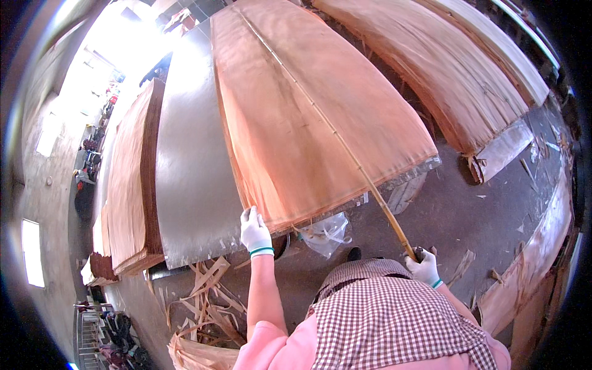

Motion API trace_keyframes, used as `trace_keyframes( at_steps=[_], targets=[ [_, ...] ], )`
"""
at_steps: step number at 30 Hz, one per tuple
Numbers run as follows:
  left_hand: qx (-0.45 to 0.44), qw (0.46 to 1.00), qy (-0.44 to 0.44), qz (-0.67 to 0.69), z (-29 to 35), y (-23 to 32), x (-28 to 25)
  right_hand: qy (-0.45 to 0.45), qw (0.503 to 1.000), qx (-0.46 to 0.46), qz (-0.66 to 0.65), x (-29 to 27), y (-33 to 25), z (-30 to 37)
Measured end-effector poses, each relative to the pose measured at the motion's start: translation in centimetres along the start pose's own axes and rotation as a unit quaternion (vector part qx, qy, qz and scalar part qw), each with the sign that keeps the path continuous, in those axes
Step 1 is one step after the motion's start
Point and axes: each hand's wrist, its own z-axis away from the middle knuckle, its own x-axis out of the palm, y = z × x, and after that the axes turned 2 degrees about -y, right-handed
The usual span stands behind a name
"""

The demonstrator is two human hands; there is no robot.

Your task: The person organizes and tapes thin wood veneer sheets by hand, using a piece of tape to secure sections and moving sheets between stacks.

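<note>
My left hand (254, 232), in a white glove with a green cuff, pinches the near left corner of an orange-tan wood veneer sheet (296, 135). That sheet lies on top of a long stack reaching far ahead of me. My right hand (423, 267), gloved the same way, is closed around the thick near end of a long bamboo pole (359, 166). The pole slants over the sheet to its far left end and appears to lie along it. Glove and pole hide most of my right fingers.
A grey sheet-topped table (196, 148) and another veneer stack (132, 185) stand at left. More veneer (444, 74) lies at right. Torn strips (209, 296) litter the floor by my left arm. A clear plastic bag (327, 235) hangs below the stack's near edge.
</note>
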Motion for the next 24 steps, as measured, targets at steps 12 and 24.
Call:
trace_keyframes(
  at_steps=[12, 24],
  targets=[
    [-0.205, 0.79, -0.24, 0.526, -6.4, 11.7, -3.8, -0.07, 0.996, -0.043, -0.044, 2.3, -5.5, -5.8],
    [-0.027, 0.684, -0.505, 0.525, -7.5, 38.0, 12.5, -0.154, 0.924, -0.154, 0.313, 7.9, -5.6, -12.4]
  ],
)
